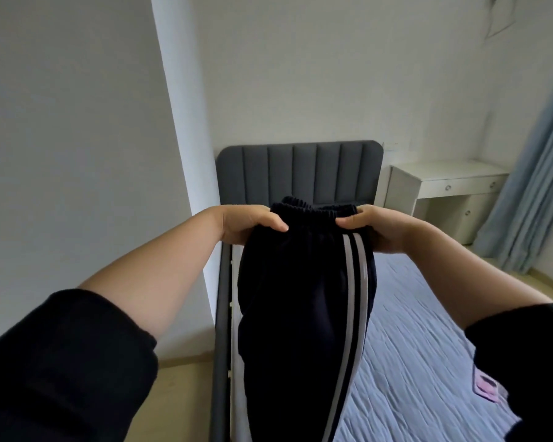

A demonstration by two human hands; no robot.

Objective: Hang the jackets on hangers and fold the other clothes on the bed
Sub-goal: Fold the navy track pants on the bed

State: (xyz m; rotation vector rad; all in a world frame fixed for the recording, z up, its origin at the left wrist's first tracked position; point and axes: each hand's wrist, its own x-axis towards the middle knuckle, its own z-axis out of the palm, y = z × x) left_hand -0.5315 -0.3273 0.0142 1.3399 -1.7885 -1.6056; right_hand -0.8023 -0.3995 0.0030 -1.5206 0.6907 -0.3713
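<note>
I have a pair of dark track trousers (300, 298) up in the air in front of me, hanging lengthwise from their elastic waistband (313, 210), with two white stripes (353, 298) running down the right side. My left hand (246, 224) grips the left end of the waistband, thumb on the near face and fingers curled behind. My right hand (377, 228) pinches the right end the same way. The legs drop out of sight at the bottom edge, so I cannot tell whether the hems touch anything.

These are not a jacket, so I take this as the folding step, at its start: the garment is held out straight, not yet laid down.

Below and to the right lies the bed (428, 362) with its pale quilted cover, and its grey headboard (300, 170) stands far behind the trousers. A small pink item (487, 386) lies on the cover near my right sleeve.

Next I would need to swing the trousers right, over the mattress, and lay them flat with leg on leg, keeping them off the pink item.
</note>
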